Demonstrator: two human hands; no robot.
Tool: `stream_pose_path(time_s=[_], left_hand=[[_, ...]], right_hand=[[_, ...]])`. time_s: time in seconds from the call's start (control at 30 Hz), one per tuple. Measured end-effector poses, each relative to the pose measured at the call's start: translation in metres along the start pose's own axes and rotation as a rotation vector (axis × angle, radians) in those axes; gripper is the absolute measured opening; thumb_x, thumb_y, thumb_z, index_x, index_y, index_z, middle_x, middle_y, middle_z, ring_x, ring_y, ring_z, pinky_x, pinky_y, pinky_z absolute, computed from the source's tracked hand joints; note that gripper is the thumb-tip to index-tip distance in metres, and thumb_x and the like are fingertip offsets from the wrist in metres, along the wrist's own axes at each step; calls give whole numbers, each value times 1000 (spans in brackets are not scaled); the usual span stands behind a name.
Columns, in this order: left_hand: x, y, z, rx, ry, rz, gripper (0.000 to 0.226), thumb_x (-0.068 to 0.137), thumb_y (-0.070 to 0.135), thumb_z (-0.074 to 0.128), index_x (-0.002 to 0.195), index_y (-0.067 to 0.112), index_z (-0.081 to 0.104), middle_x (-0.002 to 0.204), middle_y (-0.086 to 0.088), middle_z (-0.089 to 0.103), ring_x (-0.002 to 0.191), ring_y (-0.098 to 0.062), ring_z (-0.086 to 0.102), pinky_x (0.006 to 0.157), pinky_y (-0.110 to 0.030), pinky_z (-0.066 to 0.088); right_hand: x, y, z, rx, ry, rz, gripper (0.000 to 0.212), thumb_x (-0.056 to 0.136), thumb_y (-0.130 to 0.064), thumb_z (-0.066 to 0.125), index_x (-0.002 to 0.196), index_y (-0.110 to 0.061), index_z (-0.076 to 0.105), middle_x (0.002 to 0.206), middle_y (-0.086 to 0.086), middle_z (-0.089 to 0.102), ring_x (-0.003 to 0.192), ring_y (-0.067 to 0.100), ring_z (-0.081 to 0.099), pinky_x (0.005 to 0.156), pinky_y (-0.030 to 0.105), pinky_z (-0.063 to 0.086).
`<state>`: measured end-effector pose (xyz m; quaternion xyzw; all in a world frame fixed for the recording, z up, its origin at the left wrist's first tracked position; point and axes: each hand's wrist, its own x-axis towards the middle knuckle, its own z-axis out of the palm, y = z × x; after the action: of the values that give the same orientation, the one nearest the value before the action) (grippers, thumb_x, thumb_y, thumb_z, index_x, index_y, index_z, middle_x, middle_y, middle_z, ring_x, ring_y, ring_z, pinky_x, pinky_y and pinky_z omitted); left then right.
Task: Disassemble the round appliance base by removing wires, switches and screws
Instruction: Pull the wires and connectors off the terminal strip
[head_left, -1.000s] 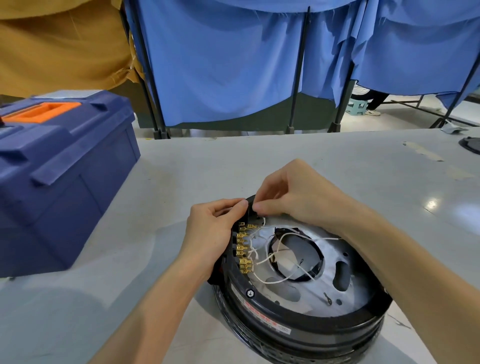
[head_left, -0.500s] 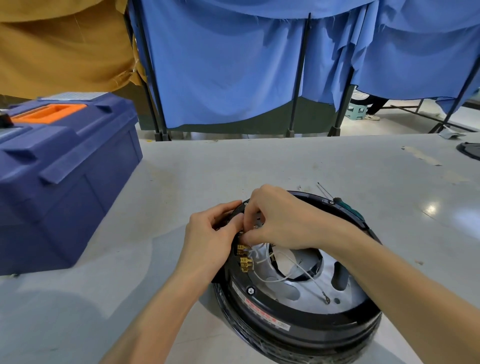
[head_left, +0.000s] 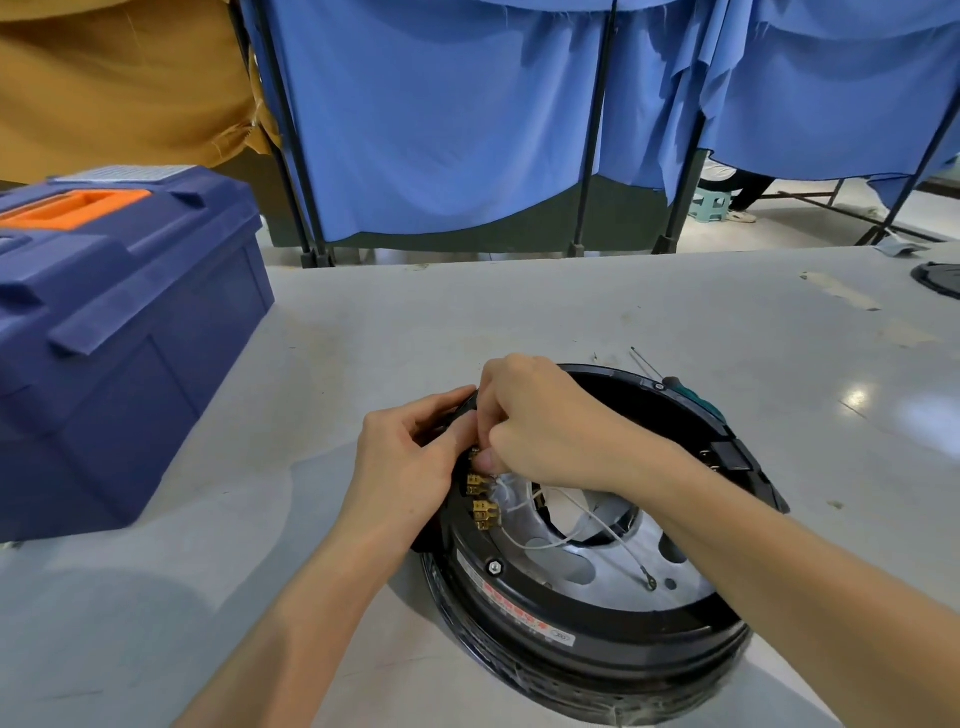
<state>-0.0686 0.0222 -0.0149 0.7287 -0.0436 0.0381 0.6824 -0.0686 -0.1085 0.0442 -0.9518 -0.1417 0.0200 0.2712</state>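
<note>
- Appliance base (head_left: 597, 639): round and black, it lies flat on the grey desk (head_left: 415, 322) at 5 o'clock of the view. Its open side faces up, and a silver metal plate (head_left: 613, 577) with a large central hole sits inside.
- Left hand (head_left: 410, 462): at 9 o'clock of the base, with the grip closed on the black rim and the fingers curled over its edge.
- Right hand (head_left: 545, 421): reaches across the base to 10 o'clock, touching the left hand. Its grip is pinched together on the top end of the brass terminals (head_left: 483, 506), and the thumb hides the exact piece held.
- Brass terminals: a short row on the inner wall at 9 o'clock, just below the right thumb.
- White wires (head_left: 540, 543): run from the terminals and loop across the central hole. One ends in a small ring lying on the plate towards 5 o'clock.
- Screw (head_left: 494, 567): on the rim at 8 o'clock, beside a red and white label (head_left: 514, 608).
- Screwdriver (head_left: 698, 402): green handle, on the desk just behind the base at 1 o'clock, with the shaft pointing to 11 o'clock.
- Toolbox (head_left: 130, 338): blue with an orange handle and the lid down, at 9 o'clock of the view, well apart from the base.
- Blue curtains (head_left: 441, 104): hang on dark poles beyond the far edge of the desk at 12 o'clock.
</note>
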Motion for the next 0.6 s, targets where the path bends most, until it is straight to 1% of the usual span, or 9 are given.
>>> stream_pose_path(time_s=[0.1,0.17,0.27,0.33,0.4,0.47,0.6], left_hand=[[0,0,-1,-5,3,-16,20,85,16,72,101,28,75,93,9,76,92,-6,71,85,-30,55],[0,0,-1,-6,2,-19,20,85,15,71,102,27,75,94,8,76,92,-6,71,85,-31,56],[-1,1,-1,2,0,-19,22,86,14,71,105,24,75,97,7,76,94,-7,71,88,-34,56],[-1,2,-1,2,-3,-16,23,86,14,71,108,21,74,99,5,76,96,-8,70,91,-36,55],[-1,2,-1,0,-1,-8,24,86,12,71,109,19,74,101,4,76,98,-9,70,93,-36,55],[-2,2,1,-9,8,-8,24,87,10,70,109,17,74,101,3,76,97,-8,70,93,-36,55],[-2,3,2,-18,8,-15,25,87,9,69,111,15,73,102,1,75,98,-9,70,93,-36,55]], right_hand=[[3,0,-1,28,-17,36,17,71,-2,72,65,-8,58,95,16,66,86,32,65,76,48,55],[3,0,-1,55,-21,58,18,71,0,73,62,-9,60,94,17,67,87,32,66,77,47,56],[3,1,0,91,-24,70,9,69,3,73,65,2,66,94,25,68,85,34,68,76,52,55],[2,3,0,106,-20,69,9,69,4,73,68,9,66,95,30,67,82,36,67,74,54,55],[1,4,0,120,-23,66,9,69,4,74,68,10,66,93,30,67,85,40,67,74,52,56],[1,3,0,115,-23,66,10,70,3,75,68,9,67,91,28,68,86,40,67,75,49,56],[0,3,-1,125,-21,61,10,70,3,74,69,10,67,92,30,67,86,42,66,74,49,55]])
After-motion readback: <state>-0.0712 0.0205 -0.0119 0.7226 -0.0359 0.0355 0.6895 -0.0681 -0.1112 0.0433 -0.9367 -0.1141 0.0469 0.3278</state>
